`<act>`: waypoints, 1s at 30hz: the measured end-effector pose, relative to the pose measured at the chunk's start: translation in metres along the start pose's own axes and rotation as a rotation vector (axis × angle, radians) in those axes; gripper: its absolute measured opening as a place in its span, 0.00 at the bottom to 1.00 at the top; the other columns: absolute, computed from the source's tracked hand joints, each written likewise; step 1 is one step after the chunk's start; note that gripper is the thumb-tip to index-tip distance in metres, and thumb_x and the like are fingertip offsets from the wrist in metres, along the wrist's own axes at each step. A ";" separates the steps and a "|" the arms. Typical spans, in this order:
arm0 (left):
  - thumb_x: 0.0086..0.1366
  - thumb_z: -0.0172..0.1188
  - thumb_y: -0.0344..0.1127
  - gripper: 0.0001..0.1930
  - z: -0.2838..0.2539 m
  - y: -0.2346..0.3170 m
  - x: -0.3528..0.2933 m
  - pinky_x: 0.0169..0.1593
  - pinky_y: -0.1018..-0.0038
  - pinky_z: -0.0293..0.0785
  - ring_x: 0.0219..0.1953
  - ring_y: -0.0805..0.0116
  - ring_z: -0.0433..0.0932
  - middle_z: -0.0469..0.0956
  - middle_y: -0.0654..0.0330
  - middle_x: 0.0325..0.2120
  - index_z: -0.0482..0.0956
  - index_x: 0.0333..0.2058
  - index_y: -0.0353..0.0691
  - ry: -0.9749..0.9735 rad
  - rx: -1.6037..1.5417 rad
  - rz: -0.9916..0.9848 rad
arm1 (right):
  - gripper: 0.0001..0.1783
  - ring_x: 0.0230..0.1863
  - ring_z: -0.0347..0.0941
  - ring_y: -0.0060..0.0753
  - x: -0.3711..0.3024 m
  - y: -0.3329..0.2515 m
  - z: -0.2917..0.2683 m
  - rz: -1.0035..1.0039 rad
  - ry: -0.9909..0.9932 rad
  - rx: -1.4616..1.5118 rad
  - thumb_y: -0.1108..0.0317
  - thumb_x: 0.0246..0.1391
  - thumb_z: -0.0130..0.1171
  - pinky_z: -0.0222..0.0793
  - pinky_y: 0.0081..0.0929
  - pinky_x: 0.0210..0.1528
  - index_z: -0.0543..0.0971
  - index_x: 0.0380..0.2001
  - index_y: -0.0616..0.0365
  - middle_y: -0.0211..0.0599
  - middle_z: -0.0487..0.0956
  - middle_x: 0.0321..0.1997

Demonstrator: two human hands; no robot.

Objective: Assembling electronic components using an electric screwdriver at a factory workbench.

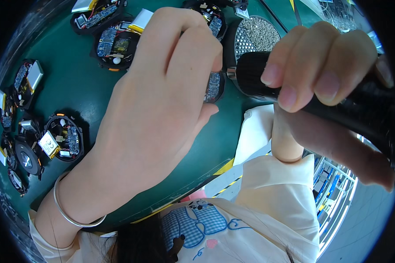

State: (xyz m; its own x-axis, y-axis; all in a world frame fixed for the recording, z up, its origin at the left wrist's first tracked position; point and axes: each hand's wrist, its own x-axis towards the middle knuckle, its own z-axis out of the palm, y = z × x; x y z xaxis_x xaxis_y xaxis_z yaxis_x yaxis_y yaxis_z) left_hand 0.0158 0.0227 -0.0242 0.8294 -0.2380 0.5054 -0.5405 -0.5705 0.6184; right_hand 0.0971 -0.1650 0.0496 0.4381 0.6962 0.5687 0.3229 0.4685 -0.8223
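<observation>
- From my remote feed, the right hand (324, 65) is clamped around a black cylindrical handheld tool with a silver metal nose (346, 114); the nose points toward the left hand's fingertips.
- The left hand (162, 83) is held apart from the right, fingers curled, thumb spread from the index finger. I cannot tell whether it grips anything.
- A thin silver bangle (68, 217) encircles the left wrist.
- A round black housing with a blue circuit board (213, 87) shows between the left index finger and thumb, largely hidden by that hand.
- A round black housing with a white-and-yellow battery pack (77, 136) lies left of the left hand, near a cluster of similar units (27, 155).
- A dark round dish with a perforated grey section (242, 44), holding small silver metal pieces (261, 33), sits beyond the tool's nose, between the hands.
- Another open round black housing (114, 46) lies forward of the left hand, on the green work surface (206, 140).
- A metal rack with blue parts (333, 179) stands below the right hand, away from the work surface.
</observation>
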 end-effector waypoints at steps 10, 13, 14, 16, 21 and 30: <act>0.42 0.66 0.20 0.19 0.003 0.029 0.001 0.49 0.67 0.68 0.44 0.56 0.71 0.67 0.52 0.45 0.72 0.36 0.34 -0.090 -0.164 -0.125 | 0.52 0.27 0.69 0.32 -0.014 0.009 -0.024 -0.050 -0.027 -0.024 0.21 0.39 0.50 0.70 0.33 0.29 0.67 0.54 0.54 0.35 0.71 0.35; 0.52 0.56 0.18 0.18 0.001 0.033 0.004 0.56 0.63 0.63 0.53 0.50 0.64 0.63 0.49 0.51 0.72 0.44 0.33 0.038 -0.144 -0.192 | 0.52 0.26 0.69 0.32 -0.018 -0.014 -0.033 -0.088 0.138 -0.026 0.20 0.39 0.48 0.70 0.34 0.30 0.68 0.53 0.55 0.35 0.71 0.34; 0.54 0.55 0.20 0.19 -0.001 0.031 0.004 0.59 0.62 0.59 0.55 0.51 0.63 0.62 0.49 0.53 0.71 0.47 0.33 0.048 -0.079 -0.196 | 0.51 0.26 0.69 0.32 -0.020 -0.013 -0.036 -0.106 0.239 -0.011 0.20 0.40 0.47 0.70 0.35 0.30 0.69 0.52 0.55 0.35 0.71 0.34; 0.55 0.55 0.24 0.20 -0.020 0.034 0.005 0.60 0.62 0.57 0.56 0.52 0.62 0.61 0.49 0.55 0.70 0.48 0.35 0.008 -0.171 -0.263 | 0.50 0.26 0.70 0.34 -0.020 0.000 -0.033 -0.207 0.204 -0.026 0.20 0.42 0.45 0.72 0.37 0.32 0.70 0.52 0.55 0.36 0.72 0.34; 0.55 0.60 0.37 0.24 -0.082 0.060 0.006 0.59 0.60 0.56 0.58 0.50 0.60 0.61 0.46 0.55 0.68 0.48 0.34 -0.247 -0.011 -0.224 | 0.52 0.26 0.72 0.38 -0.017 -0.003 -0.044 -0.237 0.085 -0.100 0.19 0.43 0.41 0.74 0.40 0.33 0.67 0.54 0.55 0.39 0.71 0.33; 0.60 0.56 0.51 0.24 -0.047 0.074 -0.074 0.55 0.51 0.54 0.52 0.49 0.63 0.65 0.49 0.52 0.70 0.46 0.37 -0.412 0.504 -0.235 | 0.58 0.25 0.74 0.35 -0.013 -0.003 -0.060 -0.133 -0.071 -0.228 0.14 0.37 0.36 0.76 0.36 0.30 0.63 0.54 0.56 0.40 0.71 0.32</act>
State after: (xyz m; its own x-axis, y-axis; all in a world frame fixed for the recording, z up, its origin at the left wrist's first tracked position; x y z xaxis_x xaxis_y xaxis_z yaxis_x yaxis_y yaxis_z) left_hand -0.0918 0.0348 0.0123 0.9564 -0.2856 0.0608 -0.2911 -0.9155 0.2777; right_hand 0.1406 -0.2078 0.0456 0.3224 0.6768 0.6618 0.5575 0.4293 -0.7106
